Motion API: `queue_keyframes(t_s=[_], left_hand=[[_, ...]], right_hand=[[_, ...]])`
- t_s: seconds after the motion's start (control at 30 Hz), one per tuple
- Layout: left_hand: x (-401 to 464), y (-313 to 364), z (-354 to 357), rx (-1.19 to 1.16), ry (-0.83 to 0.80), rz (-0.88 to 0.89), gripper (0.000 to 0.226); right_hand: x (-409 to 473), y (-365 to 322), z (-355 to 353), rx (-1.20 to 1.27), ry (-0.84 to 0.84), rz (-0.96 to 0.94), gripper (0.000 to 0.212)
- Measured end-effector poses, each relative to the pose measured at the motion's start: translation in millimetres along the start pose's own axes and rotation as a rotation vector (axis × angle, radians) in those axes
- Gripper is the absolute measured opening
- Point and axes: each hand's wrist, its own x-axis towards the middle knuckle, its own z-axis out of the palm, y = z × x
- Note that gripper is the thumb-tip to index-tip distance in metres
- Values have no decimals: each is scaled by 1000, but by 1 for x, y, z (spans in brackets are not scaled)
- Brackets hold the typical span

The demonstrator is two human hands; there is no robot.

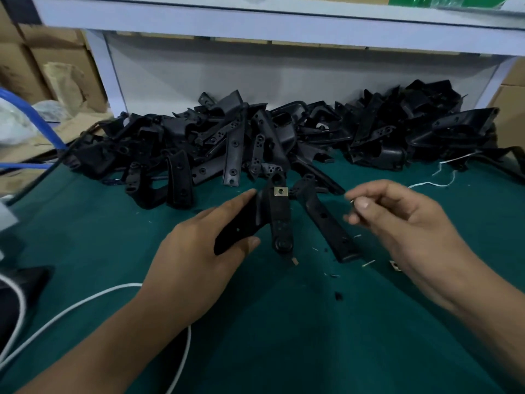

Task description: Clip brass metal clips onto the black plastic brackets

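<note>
Left grip (pixel 199 245) holds clipped bracket (pixel 272 214); right grip (pixel 403 220) beside.

black bracket (pixel 279 214) tilted upright over green mat | brass clip (pixel 281 191) seated near its top

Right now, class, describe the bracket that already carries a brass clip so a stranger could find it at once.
Start at the big heap of black brackets along the back of the green mat, then come forward to the left hand. The bracket it holds stands nearly upright. Unlike the bare bracket lying beside it, it has a square brass clip near its top.
</note>
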Motion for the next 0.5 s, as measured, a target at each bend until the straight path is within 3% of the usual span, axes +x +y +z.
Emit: queue_keyframes(t_s=[0.1, 0.23, 0.37, 0.5], left_hand=[[-1, 2, -1, -31, 5, 14, 66], [-1, 2, -1, -27, 4, 18, 66], [-2, 2, 0, -32, 6, 24, 66], [-2, 3, 0, -23, 4, 29, 66]], right_hand=[[-6, -3, 21, 379, -28, 82, 19], [-14, -3, 37, 564, -116, 214, 11], [-18, -5, 42, 591, -156, 240, 25], [-19, -5, 43, 569, -150, 252, 18]])
